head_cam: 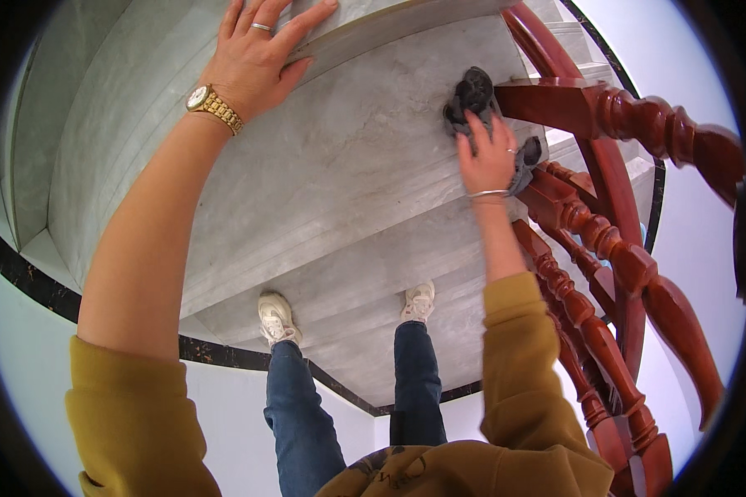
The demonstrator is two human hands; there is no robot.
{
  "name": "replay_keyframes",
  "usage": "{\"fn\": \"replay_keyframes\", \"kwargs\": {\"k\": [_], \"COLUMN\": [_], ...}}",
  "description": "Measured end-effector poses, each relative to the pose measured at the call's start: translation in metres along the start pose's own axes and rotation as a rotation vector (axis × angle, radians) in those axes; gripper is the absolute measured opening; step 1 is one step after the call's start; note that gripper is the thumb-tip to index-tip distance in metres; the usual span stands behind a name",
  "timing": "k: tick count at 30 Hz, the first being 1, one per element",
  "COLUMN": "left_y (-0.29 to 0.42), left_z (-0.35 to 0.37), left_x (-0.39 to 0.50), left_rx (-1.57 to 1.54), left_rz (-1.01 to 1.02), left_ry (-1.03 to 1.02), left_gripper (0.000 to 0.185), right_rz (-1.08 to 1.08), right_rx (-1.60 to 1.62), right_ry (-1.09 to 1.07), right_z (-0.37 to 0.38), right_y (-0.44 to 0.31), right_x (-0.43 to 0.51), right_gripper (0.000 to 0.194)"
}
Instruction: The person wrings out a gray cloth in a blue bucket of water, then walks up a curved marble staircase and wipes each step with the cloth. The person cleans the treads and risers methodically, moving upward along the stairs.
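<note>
My left hand (pixel 255 62) rests with its fingers spread at the edge of the upper marble step (pixel 385 28), holding nothing. A gold wristwatch (pixel 214 109) circles that wrist. On the right, my right hand (pixel 488 155) presses a bunched dark grey cloth (pixel 472 90) onto the grey marble stair tread (pixel 336 143). Part of the cloth lies under the fingers, and another part sticks out beside the wrist towards the balusters. The hand looks slightly blurred.
Turned red-brown wooden balusters (pixel 603 230) and a curved rail (pixel 615 180) line the right side. Lower steps (pixel 348 273) carry my feet in white sneakers (pixel 276 317). A black skirting band (pixel 224 357) follows the white wall (pixel 224 410).
</note>
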State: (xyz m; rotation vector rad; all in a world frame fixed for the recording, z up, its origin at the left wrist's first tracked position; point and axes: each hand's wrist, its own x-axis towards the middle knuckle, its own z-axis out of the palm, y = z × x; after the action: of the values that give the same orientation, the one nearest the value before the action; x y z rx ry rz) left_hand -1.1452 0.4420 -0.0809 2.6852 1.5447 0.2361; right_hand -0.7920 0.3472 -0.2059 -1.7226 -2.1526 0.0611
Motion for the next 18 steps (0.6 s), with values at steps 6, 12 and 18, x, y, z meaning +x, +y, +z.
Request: {"fn": "replay_keyframes", "kwargs": {"k": [6, 12, 18], "left_y": [-0.005, 0.000, -0.014], "left_z": [0.007, 0.013, 0.016], "left_x": [-0.010, 0.008, -0.005], "left_rx": [0.045, 0.033, 0.006], "left_rz": [0.032, 0.088, 0.066], "left_ry": [0.099, 0.157, 0.216], "left_gripper": [0.071, 0.072, 0.057], "right_rz": [-0.044, -0.480, 0.144], "right_rx": [0.232, 0.676, 0.104], "right_ry": [-0.418, -0.295, -0.108], "right_z": [0.027, 0.049, 0.040], "right_y": [-0.207, -0.345, -0.175], "right_x": [-0.105, -0.195, -0.013], "right_gripper": [0.030, 0.021, 0.035]}}
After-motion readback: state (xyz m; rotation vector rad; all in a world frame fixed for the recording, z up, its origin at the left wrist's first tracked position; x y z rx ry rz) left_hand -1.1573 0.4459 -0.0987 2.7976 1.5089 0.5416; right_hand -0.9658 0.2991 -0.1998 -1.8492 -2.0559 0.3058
